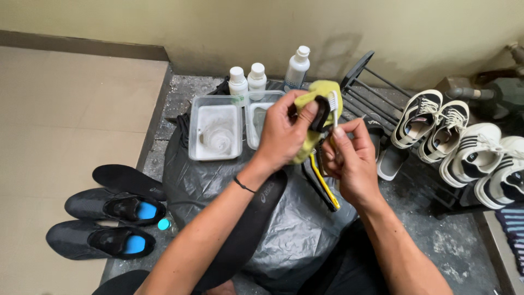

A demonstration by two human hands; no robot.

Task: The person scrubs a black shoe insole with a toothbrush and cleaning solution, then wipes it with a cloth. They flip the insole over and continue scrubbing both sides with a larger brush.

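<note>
Between the hands, a yellow-green shoe is gripped by the left hand; the right hand pinches a white toothbrush against it. Beyond them: two plastic tubs, three bottles. Left: black shoes with insoles out. Cleaning appears unfinished.

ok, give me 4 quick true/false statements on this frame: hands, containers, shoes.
1. The left hand grips a yellow-green cloth. True.
2. The right hand holds a white brush against the cloth. True.
3. The black shoes sit to the person's right. False: they lie on the left; white sneakers are on the right.
4. One bottle stands behind the clear containers. False: three white-capped bottles stand there.
</note>
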